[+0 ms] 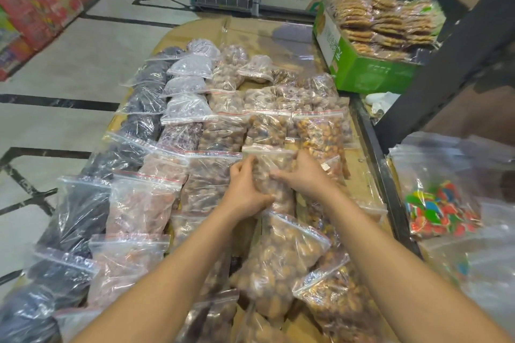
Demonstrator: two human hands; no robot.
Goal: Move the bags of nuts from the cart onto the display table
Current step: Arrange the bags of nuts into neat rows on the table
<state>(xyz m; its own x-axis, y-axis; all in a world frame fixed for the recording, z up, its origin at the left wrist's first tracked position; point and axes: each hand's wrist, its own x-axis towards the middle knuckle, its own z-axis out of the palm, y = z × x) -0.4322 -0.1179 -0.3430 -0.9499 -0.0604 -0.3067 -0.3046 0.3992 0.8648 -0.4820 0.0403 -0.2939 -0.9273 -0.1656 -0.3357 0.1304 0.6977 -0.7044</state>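
Both my left hand [245,185] and right hand [305,175] pinch one bag of nuts [274,175] at frame centre; I judge it soft, slippery, lumpy, best held by its sides.

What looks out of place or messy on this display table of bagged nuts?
Nothing is spilled or torn. The far rows lie straight, but the nearest bags of brown nuts lie tilted and overlapping, out of line. Both the left hand and right hand grip one bag of nuts in that row.
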